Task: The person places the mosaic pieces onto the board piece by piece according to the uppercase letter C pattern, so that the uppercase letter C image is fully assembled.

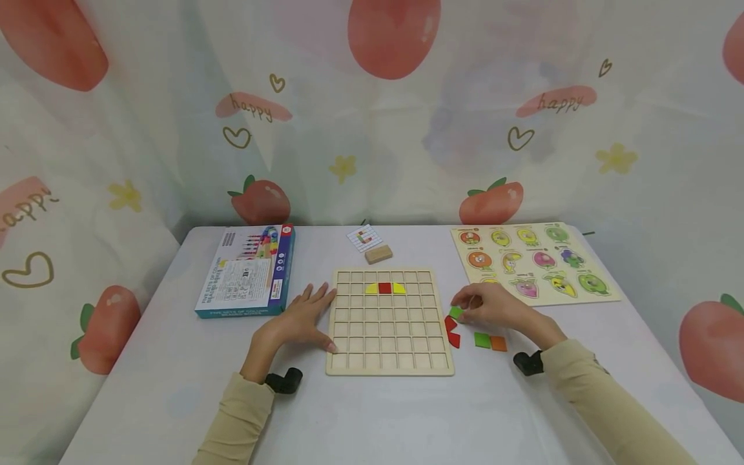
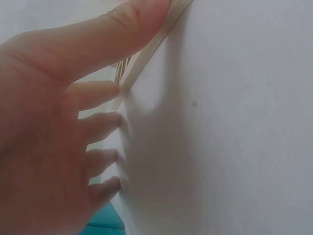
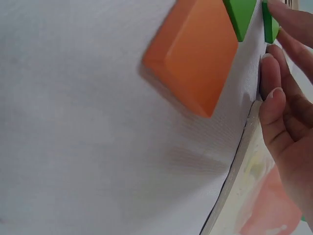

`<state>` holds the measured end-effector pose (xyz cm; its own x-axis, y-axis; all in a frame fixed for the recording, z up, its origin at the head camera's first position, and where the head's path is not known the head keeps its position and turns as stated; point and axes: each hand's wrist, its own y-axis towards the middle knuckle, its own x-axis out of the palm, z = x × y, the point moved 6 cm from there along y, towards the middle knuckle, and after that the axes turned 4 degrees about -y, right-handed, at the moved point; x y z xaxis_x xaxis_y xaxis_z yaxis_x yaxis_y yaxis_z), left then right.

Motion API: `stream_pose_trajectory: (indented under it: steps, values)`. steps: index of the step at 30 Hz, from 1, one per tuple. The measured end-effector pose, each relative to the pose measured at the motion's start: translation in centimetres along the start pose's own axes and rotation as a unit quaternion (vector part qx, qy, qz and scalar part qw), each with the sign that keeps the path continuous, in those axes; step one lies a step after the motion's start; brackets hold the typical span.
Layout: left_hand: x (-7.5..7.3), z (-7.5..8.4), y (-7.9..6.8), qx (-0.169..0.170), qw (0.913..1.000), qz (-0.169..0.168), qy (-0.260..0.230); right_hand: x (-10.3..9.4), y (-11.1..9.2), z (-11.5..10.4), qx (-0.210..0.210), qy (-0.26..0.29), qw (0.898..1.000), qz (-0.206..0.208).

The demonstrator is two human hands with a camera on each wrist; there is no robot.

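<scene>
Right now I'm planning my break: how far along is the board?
Already set in the board: a red square between two yellow pieces. In hand: the right hand pinches a green piece while the left hand touches the board's edge. Apparently left: loose red pieces, a green square and an orange square; most cells are unfilled.

Head view: from above the worktop's (image 1: 407,420) near side, set well back, facing forward and down; both far corners in. Left wrist: close-up along left hand (image 2: 44,137), tilted; shares grid board's (image 1: 386,330) left edge with head. Right wrist: very near orange square tile (image 3: 200,54), tilted; tile and right hand (image 1: 496,307) also in head.
</scene>
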<state>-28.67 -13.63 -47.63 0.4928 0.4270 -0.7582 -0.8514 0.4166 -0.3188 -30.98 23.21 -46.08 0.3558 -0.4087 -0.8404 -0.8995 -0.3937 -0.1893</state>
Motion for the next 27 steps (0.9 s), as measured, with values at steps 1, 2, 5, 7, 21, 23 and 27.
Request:
stream_pose_trajectory:
  steps: [1,2,5,7,21,23,27]
  values:
    - [0.0,0.0,0.0,0.0,1.0,0.0,0.0,0.0,0.0,0.0,-0.001,0.0,1.0,0.0]
    - [0.0,0.0,0.0,0.0,1.0,0.0,0.0,0.0,0.0,0.0,-0.002,0.002,1.0,0.001]
    - [0.0,0.0,0.0,-0.002,1.0,0.0,-0.001,-0.1,0.1,0.0,-0.006,0.007,1.0,0.008]
    - [0.1,0.0,0.0,-0.002,1.0,0.001,-0.001,-0.1,0.2,-0.1,-0.008,0.011,1.0,0.013]
    - [0.1,0.0,-0.1,-0.006,1.0,0.006,-0.001,-0.4,0.9,-1.8,-0.048,0.085,0.995,0.037]
    - [0.1,0.1,-0.2,-0.005,1.0,0.006,-0.002,-0.2,1.1,-2.2,-0.056,0.095,0.993,0.036]
    - [0.0,0.1,-0.2,-0.008,1.0,0.004,-0.005,0.2,1.7,-3.0,-0.056,0.103,0.993,0.033]
